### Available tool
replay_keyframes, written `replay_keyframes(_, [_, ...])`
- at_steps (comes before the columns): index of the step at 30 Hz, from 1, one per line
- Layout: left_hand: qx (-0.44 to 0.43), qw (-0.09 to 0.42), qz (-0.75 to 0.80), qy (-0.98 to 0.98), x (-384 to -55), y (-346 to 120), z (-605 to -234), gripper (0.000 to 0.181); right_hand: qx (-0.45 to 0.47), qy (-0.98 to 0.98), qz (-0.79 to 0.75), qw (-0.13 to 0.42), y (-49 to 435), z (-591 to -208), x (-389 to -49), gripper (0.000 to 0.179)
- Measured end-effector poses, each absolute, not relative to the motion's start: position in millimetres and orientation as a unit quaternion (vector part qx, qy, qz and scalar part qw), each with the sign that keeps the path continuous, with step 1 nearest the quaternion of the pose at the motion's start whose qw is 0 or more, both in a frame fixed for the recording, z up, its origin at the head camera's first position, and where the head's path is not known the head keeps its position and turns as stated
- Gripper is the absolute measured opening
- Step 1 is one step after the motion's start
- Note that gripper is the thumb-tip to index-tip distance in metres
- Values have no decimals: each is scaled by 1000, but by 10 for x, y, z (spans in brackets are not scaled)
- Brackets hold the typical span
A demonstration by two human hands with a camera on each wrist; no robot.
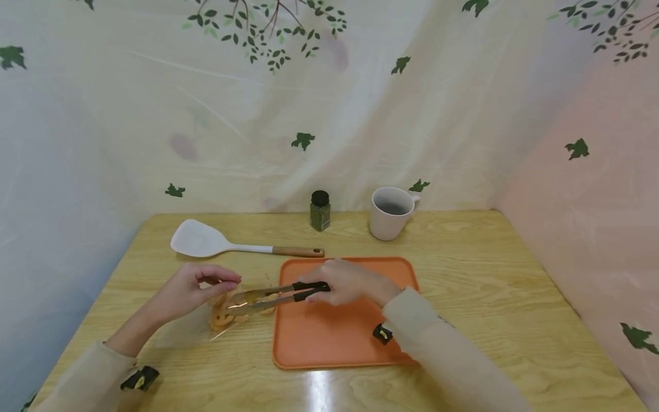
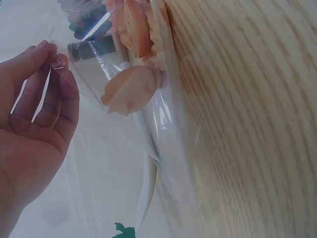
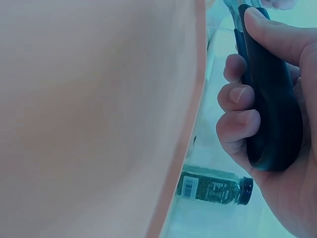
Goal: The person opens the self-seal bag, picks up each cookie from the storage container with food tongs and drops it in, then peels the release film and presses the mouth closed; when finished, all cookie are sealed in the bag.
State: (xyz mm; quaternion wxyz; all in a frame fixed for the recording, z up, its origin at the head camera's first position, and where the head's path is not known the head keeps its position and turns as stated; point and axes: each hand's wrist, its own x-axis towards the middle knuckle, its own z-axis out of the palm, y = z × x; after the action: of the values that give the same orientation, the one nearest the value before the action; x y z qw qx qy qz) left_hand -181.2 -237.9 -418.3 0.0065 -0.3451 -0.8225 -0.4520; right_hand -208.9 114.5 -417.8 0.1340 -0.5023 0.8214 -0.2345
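Observation:
My left hand point(image 1: 185, 293) pinches the edge of a clear plastic bag point(image 2: 166, 134) between thumb and fingertips. Inside the bag lie several orange-brown pieces point(image 2: 130, 89), some with scalloped edges. My right hand point(image 1: 352, 283) grips a pair of tongs point(image 1: 309, 285) by the black handles, fingers wrapped round them in the right wrist view. The metal arms point left, and their heads overlap the orange-brown pieces in the head view, just below the left fingertips. Plastic glare partly hides the tong tips.
An orange tray point(image 1: 340, 349) lies beneath the right hand. Behind it stand a green-filled jar point(image 1: 320, 214) with a black lid and a white mug point(image 1: 387, 220). A white spatula point(image 1: 203, 239) with a wooden handle lies at the back left. Printed curtains surround the table.

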Motion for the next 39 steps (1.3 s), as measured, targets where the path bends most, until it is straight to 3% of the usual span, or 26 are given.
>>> replay_keyframes(8, [-335,-3,-455,-825,-1814,-2385,-4201,17,-496,832,-226,106,1413,-4080,-2027,13])
replay_keyframes(14, [-322,-24,-470,-822,-1807,-2389,-4259,15,-453,856,-233,82,1898,-3996,-1918,40])
replay_keyframes(18, [-326,-25,-475,-817,-1811,-2386,-4273,16,-394,886,-241,37,2323,-3968,-1816,51])
replay_keyframes(27, [-313,-28,-467,-827,-1782,-2405,-4253,16,-229,916,-328,-41,3151,-4092,-1479,50])
replay_keyframes(32, [-319,-23,-464,-826,-1777,-2419,-4256,17,-103,931,-348,-43,3442,-4130,-1275,66])
replay_keyframes(39, [-321,-23,-465,-825,-1776,-2413,-4262,18,20,927,-374,-14,3803,-4203,-1101,68])
